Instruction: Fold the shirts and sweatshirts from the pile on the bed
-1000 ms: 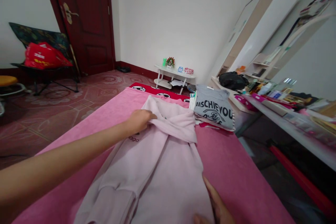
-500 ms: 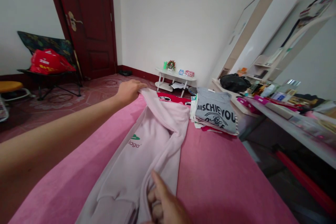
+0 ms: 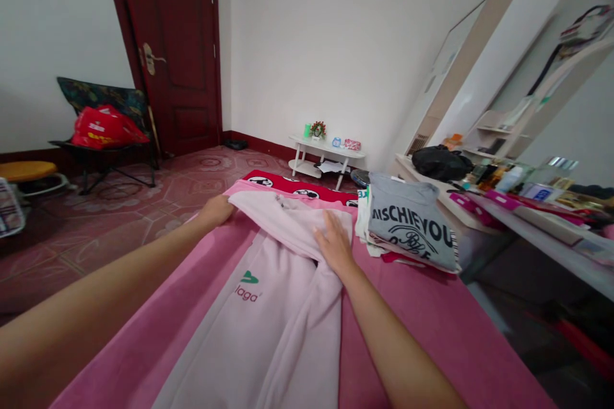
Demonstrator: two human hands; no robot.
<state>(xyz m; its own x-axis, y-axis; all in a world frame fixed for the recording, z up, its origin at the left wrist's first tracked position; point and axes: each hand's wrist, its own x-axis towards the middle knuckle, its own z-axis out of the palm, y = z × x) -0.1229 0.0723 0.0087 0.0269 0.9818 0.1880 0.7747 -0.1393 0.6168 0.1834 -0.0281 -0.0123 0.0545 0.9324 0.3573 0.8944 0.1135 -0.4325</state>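
Note:
A pale pink garment (image 3: pixel 283 307) lies lengthwise in front of me, with a green heart mark and dark lettering on it. Its far end is partly turned over, and a long fold runs down its right side. My left hand (image 3: pixel 217 209) grips the far left corner of this cloth, the fingers closed on its edge and partly hidden. On the far right part, my right hand (image 3: pixel 334 244) rests on the fabric with its fingers stretched out. The garment's near end runs out of view.
Under the garment is a pink bed cover (image 3: pixel 407 339), with a red printed cloth (image 3: pixel 283 186) at its far edge. A stack of folded clothes (image 3: pixel 412 223) sits right of my right hand. A cluttered dressing table (image 3: pixel 520 220) stands further right; a low white table (image 3: pixel 330 150) is beyond.
My right hand has moved from the near part of the garment up to its far right end. My left hand has drawn the far left corner outward and lower. The view has shifted slightly.

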